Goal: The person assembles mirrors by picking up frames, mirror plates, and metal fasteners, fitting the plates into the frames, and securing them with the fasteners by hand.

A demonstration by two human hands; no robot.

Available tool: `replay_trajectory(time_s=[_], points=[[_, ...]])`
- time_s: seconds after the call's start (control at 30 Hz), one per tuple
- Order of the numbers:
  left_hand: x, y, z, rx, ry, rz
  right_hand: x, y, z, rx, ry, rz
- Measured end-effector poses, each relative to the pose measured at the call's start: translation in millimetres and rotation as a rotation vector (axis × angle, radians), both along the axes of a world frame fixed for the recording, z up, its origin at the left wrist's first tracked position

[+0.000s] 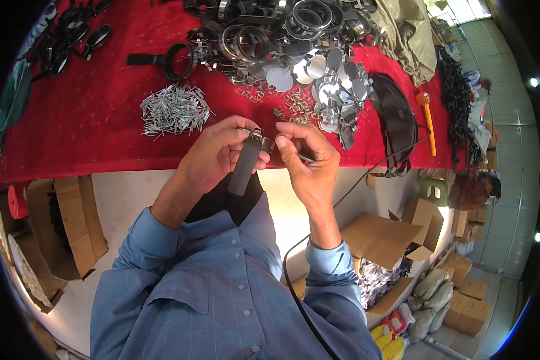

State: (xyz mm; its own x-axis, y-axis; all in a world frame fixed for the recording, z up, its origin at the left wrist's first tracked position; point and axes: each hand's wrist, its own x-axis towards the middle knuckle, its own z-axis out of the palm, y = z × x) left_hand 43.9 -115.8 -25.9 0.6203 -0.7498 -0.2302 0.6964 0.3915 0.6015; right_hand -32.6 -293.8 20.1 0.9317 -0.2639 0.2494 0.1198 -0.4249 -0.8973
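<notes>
My left hand (213, 150) is closed around a flat black handle (243, 171) that hangs downward, with a shiny metal ring (266, 143) and a small metal clip at its upper end. Close on its right, my right hand (311, 157) has thumb and forefinger bent together near the ring. A thin grey metal pin (306, 159) shows between its curled fingers; the rest of what they hold is hidden. Beyond my hands lie a heap of thin silver metal pins (174, 109), a pile of small metal clips (296, 107) and many round mirror-like discs (341, 90).
On the red cloth (102, 132) lie a black ring with a handle (177, 61), stacked metal rings (309, 18), a black bag (395, 114) and an orange-handled hammer (426, 120). A black cable (289, 270) crosses my right side. Cardboard boxes (378, 240) stand below the table edge.
</notes>
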Motion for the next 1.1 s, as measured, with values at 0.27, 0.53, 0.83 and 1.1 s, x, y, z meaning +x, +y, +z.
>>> replay_trajectory(time_s=[0.27,0.53,0.83,1.1], points=[[-5.1,16.4,-1.4,-0.063,0.095,-0.038,1.8,-1.2,-5.2,-0.008,0.032,-0.037],[-45.4,59.3,20.9,0.083,0.065,-0.020,33.7,14.2,-16.7,-0.092,0.069,0.064],[-64.5,90.0,24.1,0.126,0.056,0.094,91.2,54.5,-43.6,-0.515,0.158,0.196],[-59.6,90.4,31.1,0.123,0.001,0.104,110.1,57.4,-38.3,-0.805,0.223,0.197]])
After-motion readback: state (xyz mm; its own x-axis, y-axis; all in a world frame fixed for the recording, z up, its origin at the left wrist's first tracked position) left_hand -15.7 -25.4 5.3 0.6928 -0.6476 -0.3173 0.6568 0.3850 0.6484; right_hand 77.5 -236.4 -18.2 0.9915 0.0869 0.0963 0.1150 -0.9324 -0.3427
